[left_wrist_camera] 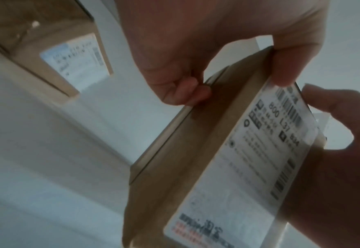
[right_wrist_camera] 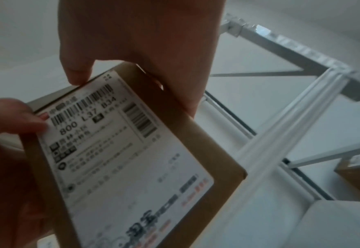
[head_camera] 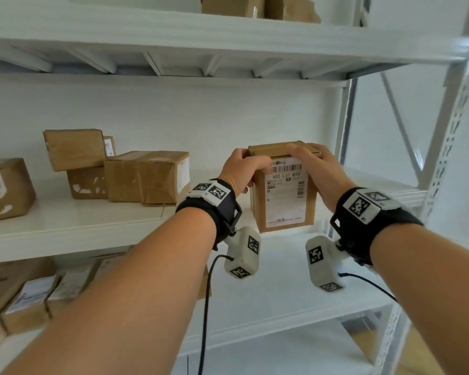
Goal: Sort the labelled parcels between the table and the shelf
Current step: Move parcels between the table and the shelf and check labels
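Observation:
I hold a brown cardboard parcel (head_camera: 284,201) upright with both hands at the right part of the middle shelf (head_camera: 92,228). Its white label reads "800 L37 B34" and faces me. My left hand (head_camera: 243,169) grips the parcel's upper left corner, thumb on the label. My right hand (head_camera: 313,165) grips the upper right corner, fingers over the top. In the left wrist view my left hand (left_wrist_camera: 217,42) pinches the parcel (left_wrist_camera: 196,167) by its edge. In the right wrist view my right hand (right_wrist_camera: 143,42) clasps the parcel (right_wrist_camera: 132,151). Whether its base rests on the board I cannot tell.
Several other brown parcels (head_camera: 146,177) stand on the left of the middle shelf, one stacked (head_camera: 73,148). More labelled parcels (head_camera: 30,296) lie on the lower shelf at left, and boxes (head_camera: 255,6) on the top shelf. The white shelf upright (head_camera: 444,136) stands close on the right.

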The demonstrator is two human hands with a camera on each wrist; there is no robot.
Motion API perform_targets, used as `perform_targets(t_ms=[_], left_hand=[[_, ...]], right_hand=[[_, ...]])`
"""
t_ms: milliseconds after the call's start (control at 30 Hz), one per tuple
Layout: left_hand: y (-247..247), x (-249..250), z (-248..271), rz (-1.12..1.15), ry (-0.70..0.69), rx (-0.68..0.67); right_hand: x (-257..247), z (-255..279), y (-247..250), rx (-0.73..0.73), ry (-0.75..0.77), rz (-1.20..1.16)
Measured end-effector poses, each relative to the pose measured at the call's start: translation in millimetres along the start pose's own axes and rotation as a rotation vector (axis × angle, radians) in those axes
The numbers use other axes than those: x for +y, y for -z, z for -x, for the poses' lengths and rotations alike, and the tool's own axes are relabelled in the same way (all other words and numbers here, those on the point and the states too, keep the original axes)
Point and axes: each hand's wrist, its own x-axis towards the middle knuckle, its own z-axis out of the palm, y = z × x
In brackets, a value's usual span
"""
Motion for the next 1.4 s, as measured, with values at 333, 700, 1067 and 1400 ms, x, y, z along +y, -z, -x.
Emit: perform_targets(t_ms=[333, 700, 1067, 1400], left_hand=[[-113.9, -18.3, 11.5, 0.083, 0.052, -0.27], [-309.5, -29.6, -27.5, 0.125, 0.088, -0.427], [-517.0, -22.1, -55.7, 0.113, 0.179, -0.643], [-631.6, -46.7, -87.9, 0.096, 0.331, -0.735]], right_hand=[[63.8, 41.3, 108.9, 0.092, -0.154, 0.022], [132.3, 35.1, 285.2, 0.217, -0.267, 0.1], [200.4, 21.3, 475.1, 0.333, -0.386, 0.19], [264.6, -7.6, 565.3, 0.381, -0.42, 0.149]])
